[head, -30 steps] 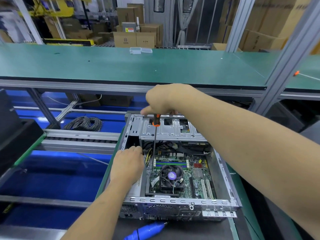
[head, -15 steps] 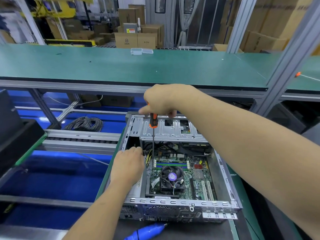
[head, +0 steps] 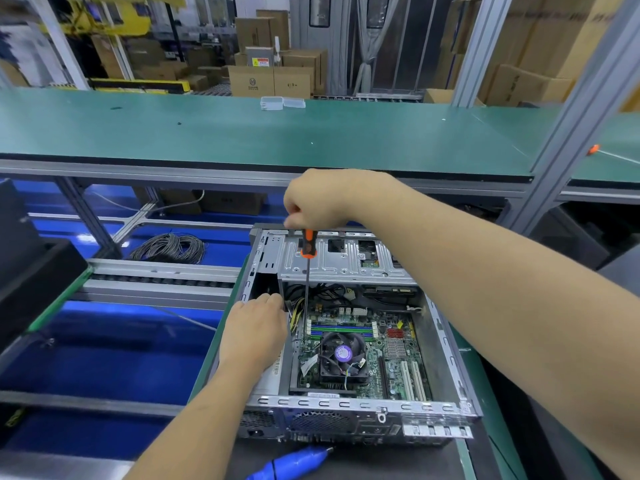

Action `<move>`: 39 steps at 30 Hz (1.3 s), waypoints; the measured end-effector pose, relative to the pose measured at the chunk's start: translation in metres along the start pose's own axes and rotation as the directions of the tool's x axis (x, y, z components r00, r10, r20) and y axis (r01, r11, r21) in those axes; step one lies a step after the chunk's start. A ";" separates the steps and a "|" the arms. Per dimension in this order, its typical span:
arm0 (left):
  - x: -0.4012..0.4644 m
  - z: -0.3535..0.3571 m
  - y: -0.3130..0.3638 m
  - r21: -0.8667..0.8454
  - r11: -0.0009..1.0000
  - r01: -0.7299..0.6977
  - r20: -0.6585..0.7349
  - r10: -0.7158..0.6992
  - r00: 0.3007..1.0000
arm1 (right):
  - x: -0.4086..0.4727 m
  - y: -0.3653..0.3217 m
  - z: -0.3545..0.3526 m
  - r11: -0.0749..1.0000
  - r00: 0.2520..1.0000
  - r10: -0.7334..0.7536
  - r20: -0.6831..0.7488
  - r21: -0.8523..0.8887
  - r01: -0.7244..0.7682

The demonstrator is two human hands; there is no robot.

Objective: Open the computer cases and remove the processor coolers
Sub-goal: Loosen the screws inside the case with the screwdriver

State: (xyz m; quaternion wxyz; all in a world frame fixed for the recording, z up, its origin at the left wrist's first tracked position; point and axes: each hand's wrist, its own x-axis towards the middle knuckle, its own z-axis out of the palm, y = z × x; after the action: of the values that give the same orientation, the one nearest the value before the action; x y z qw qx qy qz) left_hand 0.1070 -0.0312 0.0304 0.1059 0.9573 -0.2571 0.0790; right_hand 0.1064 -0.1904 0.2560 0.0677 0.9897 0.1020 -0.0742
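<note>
The right hand [head: 318, 199] is gripping the orange and black handle of a long screwdriver [head: 307, 271], fingers curled round it from above, and over the last second the handle has been drifting slightly left and the shaft has been standing up nearly straight, with its tip now reaching down beside the far left corner of the cooler [head: 343, 356]. That probably means the person is settling onto, or working, one of the cooler's mounting screws; whether the tip is seated in a screw head is too small to tell. The left hand [head: 256, 327] is staying where it was, resting on the left wall of the computer case [head: 363, 407] with its fingers bent over the metal edge near a bundle of cables, apparently steadying the box. The case is sitting with its lid already off at the near right end of the green workbench [head: 242, 133], its rear panel facing the person. The cooler is a square black fan with a purple round label at its hub, sitting on the green circuit board [head: 394, 368] towards the near left of the case, with thin wires running off its near right corner. A blue power tool [head: 294, 460] is lying just in front of the case.
</note>
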 end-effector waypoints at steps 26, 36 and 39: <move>0.001 0.004 -0.003 -0.009 1.000 0.009 -0.012 -0.009 1.000 | -0.007 -0.001 0.016 0.965 0.988 -0.027 -0.153 0.254 0.066; 0.001 0.004 -0.002 0.012 1.000 0.021 -0.027 -0.020 0.999 | -0.012 -0.020 0.083 0.595 0.711 0.456 -0.535 0.778 0.204; 0.002 0.005 -0.003 0.009 1.000 0.017 -0.031 -0.017 0.999 | -0.007 -0.018 0.082 0.564 0.711 0.476 -0.518 0.800 0.205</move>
State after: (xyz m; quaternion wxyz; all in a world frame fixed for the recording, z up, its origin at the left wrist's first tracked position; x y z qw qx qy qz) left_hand 0.1103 -0.0310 0.0258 0.1062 0.9586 -0.2469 0.0940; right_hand 0.0845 -0.1865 0.1745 -0.4316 0.8618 -0.0104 0.2662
